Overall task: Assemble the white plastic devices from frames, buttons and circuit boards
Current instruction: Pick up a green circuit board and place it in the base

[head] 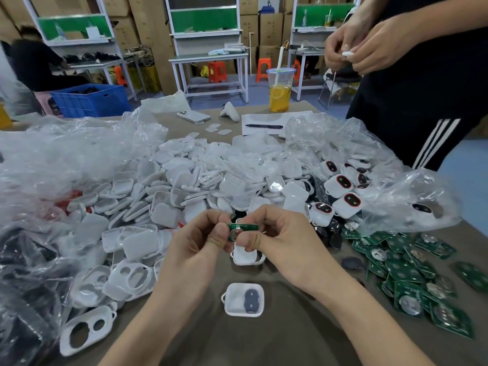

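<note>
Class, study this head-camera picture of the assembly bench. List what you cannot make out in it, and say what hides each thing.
1. The small green circuit board: largely covered by the fingers of the left hand and right hand.
2. The open white plastic frame beneath the hands: its contents are blocked by them.
3. Dark parts in the crumpled clear plastic bag: blurred by the film and cut off by the left edge.
4. The small white object held by the standing person: too small to identify.

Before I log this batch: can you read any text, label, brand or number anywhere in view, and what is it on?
No text reads clearly anywhere.
Stacked brown cardboard cartons: dark printing, too blurred to read.
Clear plastic cup of yellow drink: green marks on lid, illegible.
Green circuit board held in both hands: no readable marking.
Loose green circuit boards: markings too small.
White sheet of paper: looks blank.
</note>
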Demonstrator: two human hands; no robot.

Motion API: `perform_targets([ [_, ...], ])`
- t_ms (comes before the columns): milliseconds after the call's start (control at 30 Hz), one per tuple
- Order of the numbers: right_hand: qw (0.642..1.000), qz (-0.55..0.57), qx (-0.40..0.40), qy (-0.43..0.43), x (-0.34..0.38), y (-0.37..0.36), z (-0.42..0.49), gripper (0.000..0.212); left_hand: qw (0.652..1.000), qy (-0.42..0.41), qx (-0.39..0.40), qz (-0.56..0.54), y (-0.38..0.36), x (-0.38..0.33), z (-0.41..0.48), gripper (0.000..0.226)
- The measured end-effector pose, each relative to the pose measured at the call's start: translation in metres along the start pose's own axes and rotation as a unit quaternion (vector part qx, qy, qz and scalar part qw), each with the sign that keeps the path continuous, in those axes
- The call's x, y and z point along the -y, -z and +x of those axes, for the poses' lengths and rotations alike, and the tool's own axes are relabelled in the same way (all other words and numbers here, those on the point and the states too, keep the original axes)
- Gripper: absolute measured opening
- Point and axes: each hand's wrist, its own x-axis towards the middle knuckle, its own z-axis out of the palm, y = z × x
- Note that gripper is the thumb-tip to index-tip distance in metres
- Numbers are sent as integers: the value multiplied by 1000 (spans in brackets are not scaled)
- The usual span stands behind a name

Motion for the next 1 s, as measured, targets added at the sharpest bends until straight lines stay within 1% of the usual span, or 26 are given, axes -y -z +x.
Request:
perform_targets([
  [100, 1000, -1, 5, 6, -1, 1, 1, 12, 1000, -4, -1, -21, 0, 3, 0, 14],
  [233, 1000, 4, 8, 4, -3, 1, 2, 12, 999, 5, -6, -42, 0, 5, 0, 18],
  [300, 1000, 5, 2, 2, -4, 0, 2, 12, 999, 3, -16, -33, -1, 6, 1, 19],
  [433, 998, -25, -51, 9, -7, 0, 3, 9, 995, -24, -38, 84, -2, 7, 3, 17],
  [500, 997, -43, -65, 19, -9, 2, 3, 10, 991, -32, -39, 125, 0, 9, 3, 16],
  [633, 995, -70, -60, 31, -10, 3, 1, 16, 984, -52, -19, 169, 6, 11, 2, 24],
  [700, 994, -81, -58, 37, -10, 2, 1, 16, 975, -66, -19, 209, 8, 11, 2, 27],
  [800, 990, -117, -50, 51, -11, 3, 0, 17, 958, -80, -26, 273, 10, 11, 2, 22],
  [900, 989, -132, -48, 55, -11, 4, 0, 19, 951, -88, -27, 294, 12, 12, 2, 17],
  [1000, 990, -126, -43, 44, -11, 5, 0, 20, 948, -93, -31, 303, 12, 12, 2, 21],
])
